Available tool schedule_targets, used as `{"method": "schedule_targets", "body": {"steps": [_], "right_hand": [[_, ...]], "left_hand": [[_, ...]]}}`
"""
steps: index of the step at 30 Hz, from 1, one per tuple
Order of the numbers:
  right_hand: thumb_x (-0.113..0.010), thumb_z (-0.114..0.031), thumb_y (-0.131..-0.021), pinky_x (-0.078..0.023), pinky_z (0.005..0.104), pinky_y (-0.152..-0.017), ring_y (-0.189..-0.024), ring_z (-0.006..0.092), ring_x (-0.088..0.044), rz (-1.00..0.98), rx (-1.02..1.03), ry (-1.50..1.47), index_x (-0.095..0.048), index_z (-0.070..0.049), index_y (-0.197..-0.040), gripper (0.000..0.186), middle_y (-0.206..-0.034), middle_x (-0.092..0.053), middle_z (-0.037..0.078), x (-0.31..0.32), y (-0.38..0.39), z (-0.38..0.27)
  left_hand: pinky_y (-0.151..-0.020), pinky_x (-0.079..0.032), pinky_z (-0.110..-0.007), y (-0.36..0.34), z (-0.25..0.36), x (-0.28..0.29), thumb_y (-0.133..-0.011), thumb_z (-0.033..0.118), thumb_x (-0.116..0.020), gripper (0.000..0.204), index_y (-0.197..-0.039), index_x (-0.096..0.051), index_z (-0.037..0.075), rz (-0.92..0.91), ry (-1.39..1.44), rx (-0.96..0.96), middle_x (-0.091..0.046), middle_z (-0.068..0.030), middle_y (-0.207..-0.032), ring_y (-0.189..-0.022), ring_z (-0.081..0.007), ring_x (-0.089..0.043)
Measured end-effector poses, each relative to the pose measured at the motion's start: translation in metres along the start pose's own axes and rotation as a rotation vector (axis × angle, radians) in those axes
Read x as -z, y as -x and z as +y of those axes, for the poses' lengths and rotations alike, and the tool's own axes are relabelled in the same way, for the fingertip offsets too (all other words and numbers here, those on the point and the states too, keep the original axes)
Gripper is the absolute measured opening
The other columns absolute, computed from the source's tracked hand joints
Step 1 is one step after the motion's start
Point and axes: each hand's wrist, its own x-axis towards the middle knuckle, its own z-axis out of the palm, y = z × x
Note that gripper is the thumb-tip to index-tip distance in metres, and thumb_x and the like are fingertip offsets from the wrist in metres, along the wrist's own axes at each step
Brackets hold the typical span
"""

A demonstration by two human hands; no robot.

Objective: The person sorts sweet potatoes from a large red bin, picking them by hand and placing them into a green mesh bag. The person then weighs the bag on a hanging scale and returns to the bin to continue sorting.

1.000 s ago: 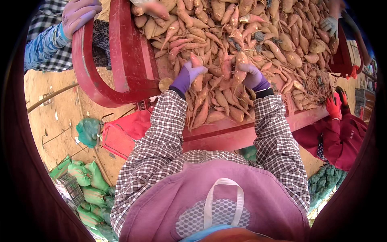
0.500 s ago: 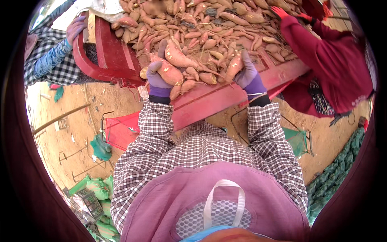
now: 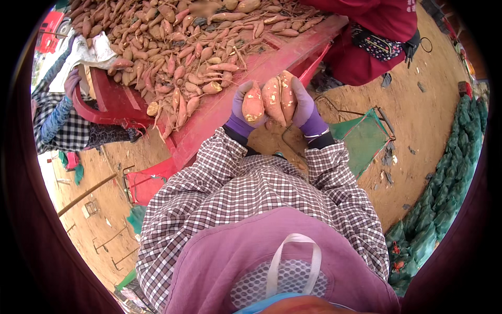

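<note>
Head view: left hand point(image 3: 242, 111) snugly cups one sweet potato point(image 3: 253, 103), right hand point(image 3: 305, 108) two. All three have left the red table's point(image 3: 266, 60) heap point(image 3: 172, 52), picked out.

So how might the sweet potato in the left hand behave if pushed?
The sweet potato looks plump and unbent in the left hand, so probably stiff. Rounded sides suggest rolling; the longish shape could make it wobble.

Three reddish, pale-flecked sweet potatoes point(image 3: 272, 98) are held upright, close together.
</note>
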Motion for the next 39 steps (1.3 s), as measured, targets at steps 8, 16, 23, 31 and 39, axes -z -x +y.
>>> {"method": "schedule_targets", "body": {"steps": [8, 16, 23, 31, 39], "right_hand": [[-0.042, -0.018, -0.103, -0.042, 0.0372, -0.104, -0.121, 0.0329, -0.053, -0.467, 0.329, 1.069, -0.052, 0.0, -0.131, 0.035, -0.127, -0.055, 0.021, -0.108, -0.011, 0.071], [-0.056, -0.019, -0.093, -0.043, 0.0415, -0.1, -0.12, 0.0337, -0.053, -0.886, 0.221, 1.677, -0.057, -0.001, -0.125, 0.036, -0.125, -0.059, 0.015, -0.214, -0.102, 0.192], [-0.059, -0.011, -0.081, -0.039, 0.0441, -0.102, -0.114, 0.028, -0.056, -1.32, 0.583, 2.111, -0.061, -0.013, -0.117, 0.036, -0.116, -0.061, 0.01, -0.205, -0.143, 0.265], [-0.071, -0.027, -0.088, -0.053, 0.0313, -0.077, -0.086, 0.0185, -0.067, -0.426, -0.514, 0.861, -0.063, -0.001, -0.107, 0.033, -0.097, -0.068, 0.007, -0.259, -0.182, 0.158], [-0.039, -0.055, -0.102, -0.047, 0.032, -0.092, -0.104, 0.0213, -0.061, -0.739, 0.373, 1.283, -0.06, 0.001, -0.124, 0.065, -0.118, -0.066, 0.014, -0.26, -0.242, 0.123]], "left_hand": [[-0.103, -0.046, -0.041, 0.125, 0.049, 0.001, -0.096, 0.032, -0.056, 0.049, -0.133, -0.052, 0.0, 0.56, -0.445, -0.493, -0.062, -0.0154, -0.126, -0.115, -0.0276, -0.06], [-0.107, -0.041, -0.048, 0.366, 0.118, 0.01, -0.095, 0.05, -0.048, 0.063, -0.134, -0.049, 0.001, 0.945, -0.165, -1.15, -0.057, -0.0157, -0.132, -0.119, -0.0329, -0.056], [-0.088, -0.05, -0.038, 0.603, 0.167, 0.071, -0.091, 0.022, -0.063, 0.05, -0.133, -0.05, -0.001, 1.489, -0.256, -1.021, -0.06, -0.0137, -0.117, -0.1, -0.0239, -0.059], [-0.077, -0.051, -0.024, 0.285, 0.236, 0.042, -0.096, 0.013, -0.062, 0.029, -0.12, -0.062, -0.002, 1.458, -0.983, -0.548, -0.066, -0.0049, -0.099, -0.084, -0.0095, -0.06], [-0.085, -0.052, -0.033, 0.062, 0.288, 0.083, -0.084, 0.03, -0.076, 0.051, -0.121, -0.06, -0.001, 0.756, -0.882, -0.319, -0.068, -0.0131, -0.109, -0.1, -0.0209, -0.065]]}}
